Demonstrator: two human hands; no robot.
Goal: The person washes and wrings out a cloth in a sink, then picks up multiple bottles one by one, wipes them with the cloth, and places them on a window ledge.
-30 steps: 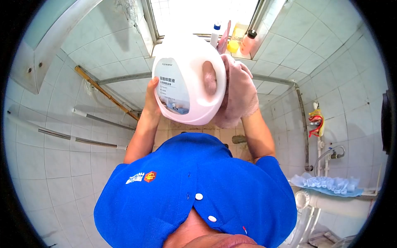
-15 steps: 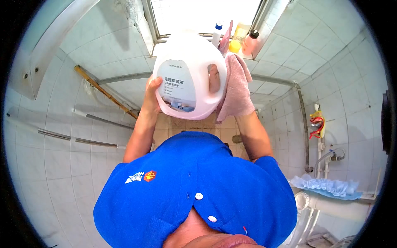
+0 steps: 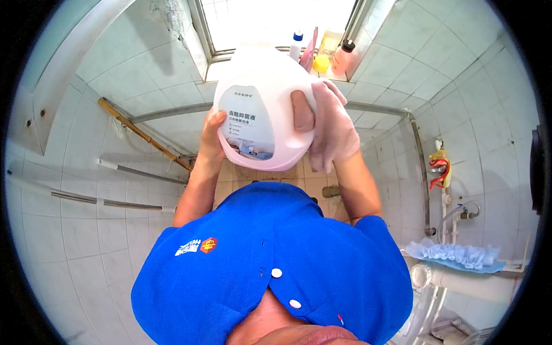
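Note:
A large, pale pink translucent jug (image 3: 290,135) with a white label of dark lettering is held up in front of my chest. My left hand (image 3: 214,133) grips its left side, the thumb resting on the front by the label. On the other side a dusty pink cloth (image 3: 334,129) is pressed against the jug beside its handle. My right hand is mostly hidden beneath this cloth, its wrist showing below. Something brownish pink fills the handle opening.
On the window sill ahead stand a white bottle with a blue cap (image 3: 296,47), a pink bottle with a black cap (image 3: 343,57) and a yellow-capped container (image 3: 322,62). A bamboo pole (image 3: 144,133) leans at left. Pipes (image 3: 422,172) and a washing machine lie right.
The cloth has shifted slightly down and right along the jug's side, and its folds have changed. The handle opening now shows more of the brownish pink behind it. My left hand keeps its grip.

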